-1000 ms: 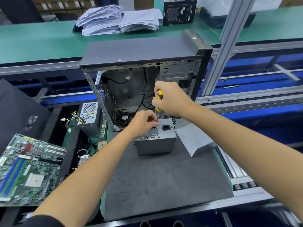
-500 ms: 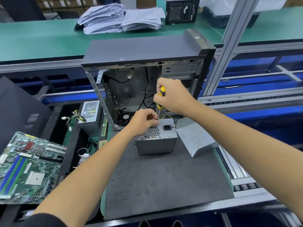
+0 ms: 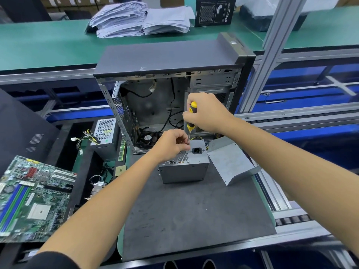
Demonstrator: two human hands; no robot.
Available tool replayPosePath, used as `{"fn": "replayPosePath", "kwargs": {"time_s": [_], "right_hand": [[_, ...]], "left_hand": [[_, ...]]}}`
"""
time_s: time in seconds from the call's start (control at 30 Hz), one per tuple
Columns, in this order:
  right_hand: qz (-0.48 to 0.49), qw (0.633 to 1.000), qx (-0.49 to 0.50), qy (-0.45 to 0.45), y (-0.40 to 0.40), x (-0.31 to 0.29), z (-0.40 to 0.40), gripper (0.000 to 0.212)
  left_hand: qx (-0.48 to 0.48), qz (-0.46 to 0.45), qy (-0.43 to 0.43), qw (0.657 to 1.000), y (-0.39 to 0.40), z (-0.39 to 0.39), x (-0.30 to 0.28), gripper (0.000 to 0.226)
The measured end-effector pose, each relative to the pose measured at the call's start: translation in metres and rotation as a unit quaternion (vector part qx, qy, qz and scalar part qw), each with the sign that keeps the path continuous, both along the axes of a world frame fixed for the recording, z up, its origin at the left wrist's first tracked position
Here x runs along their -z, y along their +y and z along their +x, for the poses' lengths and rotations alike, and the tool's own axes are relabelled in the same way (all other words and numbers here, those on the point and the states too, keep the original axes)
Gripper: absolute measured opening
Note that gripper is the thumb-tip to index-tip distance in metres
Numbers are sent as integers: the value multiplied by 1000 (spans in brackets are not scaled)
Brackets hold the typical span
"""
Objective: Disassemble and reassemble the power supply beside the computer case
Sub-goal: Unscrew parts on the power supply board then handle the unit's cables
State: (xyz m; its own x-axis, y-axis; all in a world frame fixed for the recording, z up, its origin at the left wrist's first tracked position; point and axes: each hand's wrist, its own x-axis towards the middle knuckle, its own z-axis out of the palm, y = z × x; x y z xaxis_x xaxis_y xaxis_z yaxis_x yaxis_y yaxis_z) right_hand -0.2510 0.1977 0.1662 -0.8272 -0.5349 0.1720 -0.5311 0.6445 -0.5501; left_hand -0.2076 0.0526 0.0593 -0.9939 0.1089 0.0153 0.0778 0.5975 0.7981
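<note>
Right hand (image 3: 208, 113) grips the yellow-and-black-handled screwdriver (image 3: 191, 118) upright, its shaft descending to the grey metal box-shaped power supply (image 3: 184, 166) directly below. Left hand (image 3: 171, 144) pinches at the shaft's tip on the supply's top face. The supply stands on the dark grey mat (image 3: 194, 214), just in front of the open black computer case (image 3: 171, 78).

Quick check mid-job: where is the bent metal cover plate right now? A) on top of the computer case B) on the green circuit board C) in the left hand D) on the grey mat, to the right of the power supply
D: the bent metal cover lies on the grey mat, right of the power supply, while the right hand grips the screwdriver and the left hand steadies its shaft.
</note>
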Motion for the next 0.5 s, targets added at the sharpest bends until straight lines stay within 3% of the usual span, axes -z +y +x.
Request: {"fn": "replayPosePath", "kwargs": {"time_s": [0.2,0.5], "right_hand": [[22,1000,-6,-4,4,5,-1,12],[42,999,-31,-9,5,12,1,13]], "left_hand": [[12,-13,17,1000,5,-3,-1,37],[27,-9,4,1000,6,-3,2,35]]}}
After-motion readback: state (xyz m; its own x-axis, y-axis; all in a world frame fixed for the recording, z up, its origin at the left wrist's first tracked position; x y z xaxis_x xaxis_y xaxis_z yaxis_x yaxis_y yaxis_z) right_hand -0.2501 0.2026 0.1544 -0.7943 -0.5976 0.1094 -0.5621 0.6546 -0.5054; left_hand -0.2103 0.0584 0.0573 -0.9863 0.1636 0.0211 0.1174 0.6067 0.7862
